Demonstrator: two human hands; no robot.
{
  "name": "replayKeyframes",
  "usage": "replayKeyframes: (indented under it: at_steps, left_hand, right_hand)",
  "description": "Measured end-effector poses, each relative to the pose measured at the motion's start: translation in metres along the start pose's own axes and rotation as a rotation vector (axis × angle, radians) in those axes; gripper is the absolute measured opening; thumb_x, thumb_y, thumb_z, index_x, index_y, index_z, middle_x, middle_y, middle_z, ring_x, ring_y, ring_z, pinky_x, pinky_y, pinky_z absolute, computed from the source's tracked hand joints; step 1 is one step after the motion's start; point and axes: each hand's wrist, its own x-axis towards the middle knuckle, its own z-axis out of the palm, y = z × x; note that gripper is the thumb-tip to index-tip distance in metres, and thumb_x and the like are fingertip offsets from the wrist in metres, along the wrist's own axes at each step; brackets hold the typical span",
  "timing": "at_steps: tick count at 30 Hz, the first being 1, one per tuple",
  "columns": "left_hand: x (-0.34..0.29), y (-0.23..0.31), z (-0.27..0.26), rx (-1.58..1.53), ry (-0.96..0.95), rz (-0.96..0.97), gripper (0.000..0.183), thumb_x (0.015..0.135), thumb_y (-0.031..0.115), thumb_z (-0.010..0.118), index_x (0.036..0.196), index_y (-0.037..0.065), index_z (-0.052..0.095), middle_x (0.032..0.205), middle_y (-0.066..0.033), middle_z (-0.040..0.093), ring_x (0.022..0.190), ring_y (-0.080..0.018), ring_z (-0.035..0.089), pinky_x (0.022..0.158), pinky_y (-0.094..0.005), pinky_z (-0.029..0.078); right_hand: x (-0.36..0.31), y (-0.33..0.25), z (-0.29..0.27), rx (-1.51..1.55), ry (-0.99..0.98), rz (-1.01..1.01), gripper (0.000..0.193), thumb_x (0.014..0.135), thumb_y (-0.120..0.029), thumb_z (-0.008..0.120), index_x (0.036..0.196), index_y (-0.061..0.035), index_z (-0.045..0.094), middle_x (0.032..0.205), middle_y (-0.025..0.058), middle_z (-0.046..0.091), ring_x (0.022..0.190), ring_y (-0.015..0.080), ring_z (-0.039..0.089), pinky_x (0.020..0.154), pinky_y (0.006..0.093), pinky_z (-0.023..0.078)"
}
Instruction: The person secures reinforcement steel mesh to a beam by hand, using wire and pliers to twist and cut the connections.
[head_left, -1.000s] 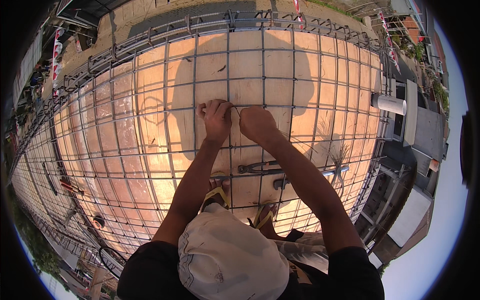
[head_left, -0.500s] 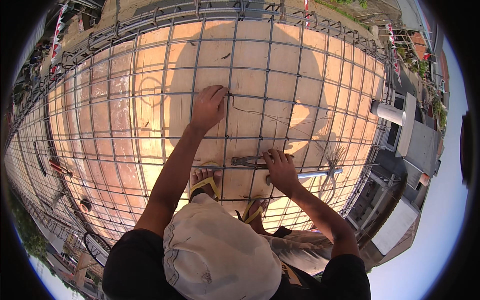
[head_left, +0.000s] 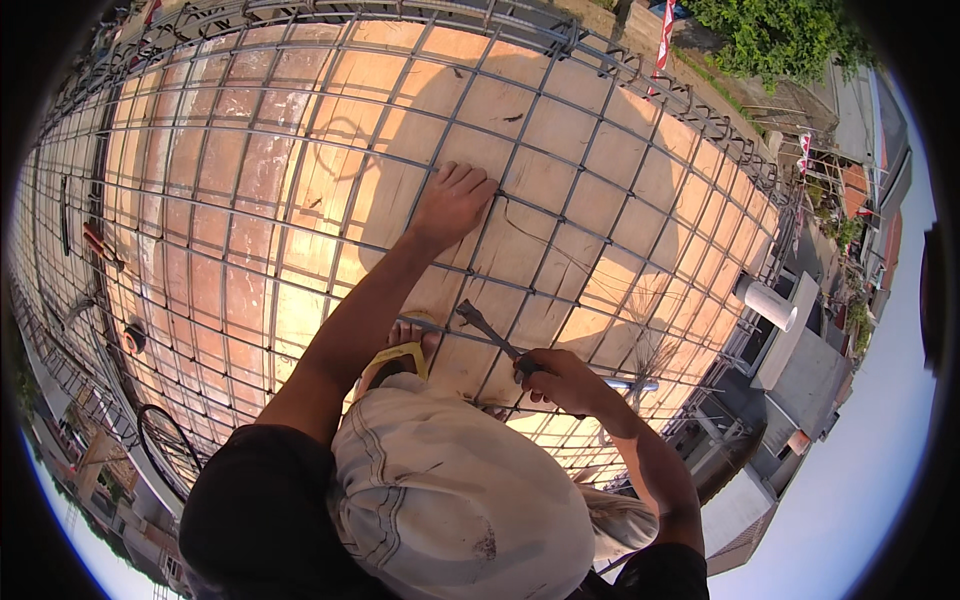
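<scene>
My left hand [head_left: 455, 205] is closed with its fingers curled down at a crossing of the steel rebar grid [head_left: 472, 270]. A thin tie wire [head_left: 545, 240] runs off to the right from beside its fingertips; whether they pinch it is hidden. In my right hand [head_left: 565, 382] is a pair of dark end-cutting pincers [head_left: 487, 328], gripped by the handles. Their jaws point up and left, above the grid, below my left hand. A bundle of loose tie wires [head_left: 650, 350] lies right of my right hand, over a tool with a pale blue handle [head_left: 630, 384].
Plywood sheets [head_left: 570, 125] lie under the grid. My foot in a yellow-strapped sandal [head_left: 405, 350] stands among the bars. A white pipe [head_left: 768, 302] sticks up at the right edge. Far left are a red-handled tool [head_left: 98, 243] and a black cable loop [head_left: 165, 440].
My right hand has picked the pincers up off the grid and now holds them by the handles. My left hand stays at the same crossing. The view has turned and shifted.
</scene>
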Motion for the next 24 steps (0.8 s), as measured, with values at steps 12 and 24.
replayKeyframes:
  at_steps: [12, 24]
  left_hand:
    - [-0.004, -0.005, 0.011, 0.029, 0.007, -0.028, 0.016, 0.080, 0.009, 0.070, 0.095, 0.013, 0.068, 0.092, -0.0020, 0.062, 0.091, -0.0224, 0.060, 0.087, -0.0401, 0.044]
    - [-0.006, -0.005, 0.006, -0.019, -0.003, -0.057, 0.018, 0.082, 0.010, 0.070, 0.099, 0.011, 0.065, 0.095, -0.0041, 0.061, 0.092, -0.0247, 0.060, 0.087, -0.0425, 0.044]
  right_hand:
    - [-0.117, -0.167, -0.092, -0.766, 0.724, -0.289, 0.038, 0.097, -0.011, 0.061, 0.133, 0.0006, 0.056, 0.106, 0.0217, 0.068, 0.096, 0.0354, 0.069, 0.084, 0.0448, 0.054]
    - [0.025, -0.188, -0.113, -1.090, 0.274, 0.217, 0.034, 0.099, -0.017, 0.055, 0.132, -0.0078, 0.056, 0.098, 0.0175, 0.071, 0.097, 0.0350, 0.070, 0.085, 0.0478, 0.054]
